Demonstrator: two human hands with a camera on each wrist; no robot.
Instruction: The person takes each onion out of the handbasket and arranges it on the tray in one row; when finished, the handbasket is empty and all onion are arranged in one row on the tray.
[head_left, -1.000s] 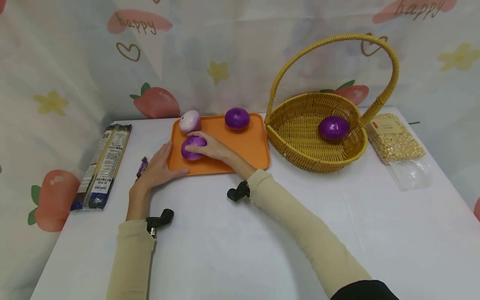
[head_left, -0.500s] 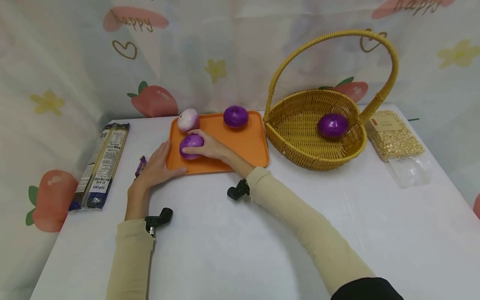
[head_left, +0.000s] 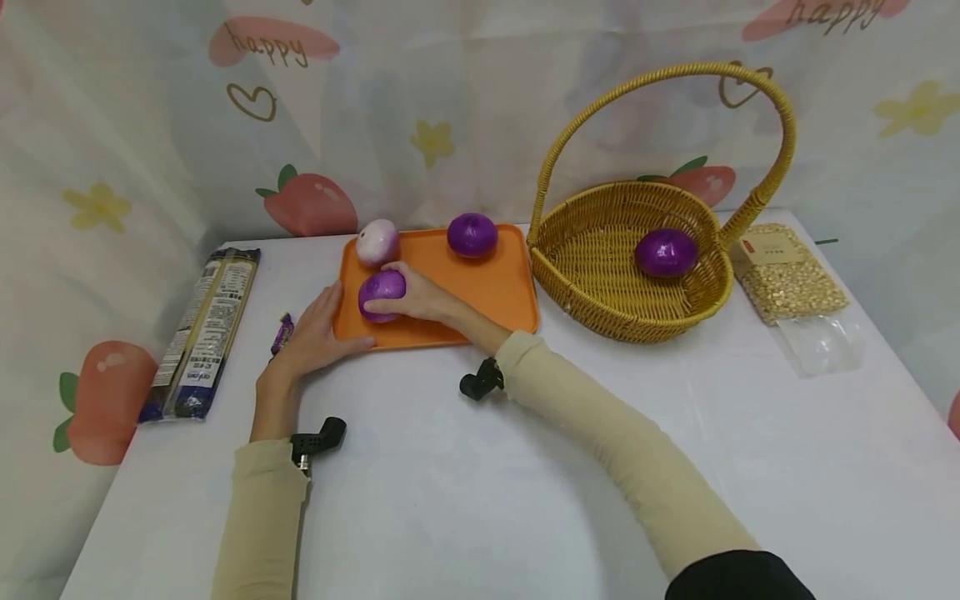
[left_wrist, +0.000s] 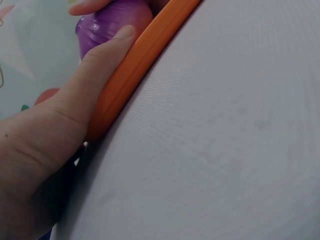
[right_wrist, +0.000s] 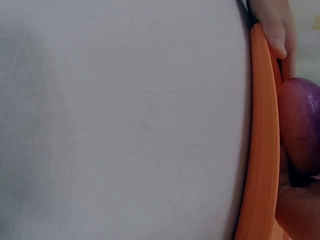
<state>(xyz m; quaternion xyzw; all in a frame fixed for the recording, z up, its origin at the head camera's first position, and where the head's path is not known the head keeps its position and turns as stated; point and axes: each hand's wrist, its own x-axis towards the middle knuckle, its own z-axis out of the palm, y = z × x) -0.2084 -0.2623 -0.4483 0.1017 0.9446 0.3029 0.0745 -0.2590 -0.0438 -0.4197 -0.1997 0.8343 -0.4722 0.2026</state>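
Observation:
On the orange tray (head_left: 465, 292), a purple onion (head_left: 377, 293) sits near the left side. My right hand (head_left: 420, 297) grips it, thumb on the near side and fingers on the far side. In the right wrist view the same onion (right_wrist: 302, 125) appears just behind the tray's rim. My left hand (head_left: 311, 335) rests on the tray's left front corner, its fingers along the left edge. The left thumb (left_wrist: 95, 70) lies over the front rim. Behind the gripped onion is a paler onion (head_left: 377, 242), and another purple onion (head_left: 472, 235) lies at the tray's back.
Right of the tray stands a wicker basket (head_left: 592, 287) with a tall handle and a purple onion (head_left: 666, 253) inside. A bag of grains (head_left: 787, 275) lies beyond it. At left are a long dark package (head_left: 202, 333) and a small purple-wrapped candy (head_left: 282, 333).
My right hand and wrist have shifted very slightly to the right at the onion. The left hand and the tray stay in place; the head view has moved a little.

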